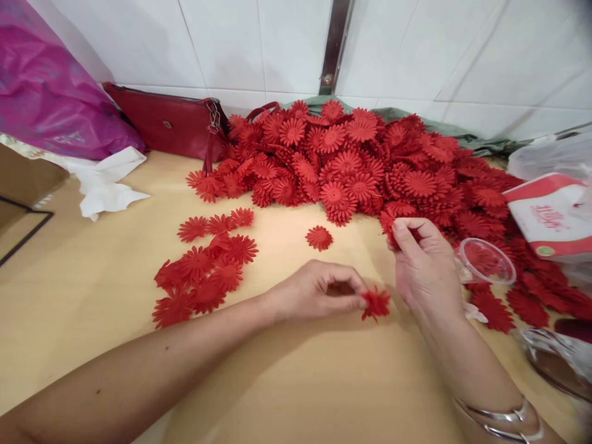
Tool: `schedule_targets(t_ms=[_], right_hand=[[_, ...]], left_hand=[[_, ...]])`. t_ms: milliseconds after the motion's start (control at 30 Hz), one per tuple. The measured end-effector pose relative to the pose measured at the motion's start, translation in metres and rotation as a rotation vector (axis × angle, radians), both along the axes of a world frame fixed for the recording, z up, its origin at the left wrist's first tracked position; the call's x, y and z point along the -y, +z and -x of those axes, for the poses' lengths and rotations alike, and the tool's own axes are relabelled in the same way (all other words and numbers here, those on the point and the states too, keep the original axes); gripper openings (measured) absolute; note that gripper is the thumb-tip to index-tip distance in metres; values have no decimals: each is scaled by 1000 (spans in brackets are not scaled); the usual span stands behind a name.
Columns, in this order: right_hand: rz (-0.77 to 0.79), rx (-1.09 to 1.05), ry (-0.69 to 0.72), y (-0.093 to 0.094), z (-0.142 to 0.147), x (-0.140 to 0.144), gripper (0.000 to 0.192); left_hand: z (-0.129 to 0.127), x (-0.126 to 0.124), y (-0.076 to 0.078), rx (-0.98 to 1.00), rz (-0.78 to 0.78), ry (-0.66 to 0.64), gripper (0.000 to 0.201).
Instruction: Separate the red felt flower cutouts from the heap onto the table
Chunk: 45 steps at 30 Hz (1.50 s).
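Here, the left hand (pixel 319 290) pinches a red fabric flower (pixel 375 303) at its fingertips; beside it, the right hand (pixel 423 259) closes thumb and forefinger on another red petal piece (pixel 391 231) at the flower heap's (pixel 370 160) edge.

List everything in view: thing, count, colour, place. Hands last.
flower pile: too many to count, red, far right of table
loose flowers: about a dozen, red, left of centre
single flower: one, red, centre
table: one, light wood
purse: one, red, against wall
plastic bag: one, magenta, far left
white cloth: one, beside purse
clear cup: one, by right hand
left hand: pinching a small flower
right hand: fingers on a flower at the pile's edge
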State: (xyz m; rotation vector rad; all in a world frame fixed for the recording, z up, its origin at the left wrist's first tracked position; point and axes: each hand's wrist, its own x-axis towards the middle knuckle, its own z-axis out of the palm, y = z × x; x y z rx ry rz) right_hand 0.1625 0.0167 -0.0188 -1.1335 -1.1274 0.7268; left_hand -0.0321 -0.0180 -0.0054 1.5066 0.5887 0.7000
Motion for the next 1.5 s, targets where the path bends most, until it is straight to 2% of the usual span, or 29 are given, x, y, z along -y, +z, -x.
schedule_targets(t_ms=[33,100,233,333,467,567,667,767,833,900,967,1067,1133,1200,1300,1500], right_hand=[[-5,31,-13,2,1,1,13],[-10,155,55,9,8,8,14],[31,424,380,27,22,26,28],[57,417,363,30,23,29,27],[67,318,289,20,16,20,26],[61,259,223,11,12,15,27],[26,208,142,6,9,11,26],[14,198,120,5,8,10,25],[15,222,109,6,8,11,24],[9,249,96,10,10,13,24],[-5,268,100,15,12,16,24],[-29,330,142,23,17,22,23],[-59,395,167,28,19,24,22],[-106,439,186,29,21,26,19],[-140,465,219,27,22,25,12],[-143,541,228,21,22,25,10]], left_hand=[[0,1,1,-44,-76,-70,11],[0,3,2,-93,-208,-189,12],[1,3,3,-103,-307,-290,11],[1,3,5,-78,-285,-301,13],[0,3,5,-23,-252,-249,12],[-2,2,1,-8,-313,-7,8],[-1,-1,-4,-117,-318,404,12],[4,-4,-5,-227,-268,815,11],[7,-6,-4,-228,-245,990,12],[8,-7,-3,-182,-247,1064,14],[6,-7,-4,-56,-237,1028,15],[0,-6,-4,178,-108,796,19],[-3,-5,-4,241,-13,644,21],[-4,-4,-4,253,23,562,19],[-4,-5,-4,257,48,520,15],[-3,-8,-8,229,105,531,17]])
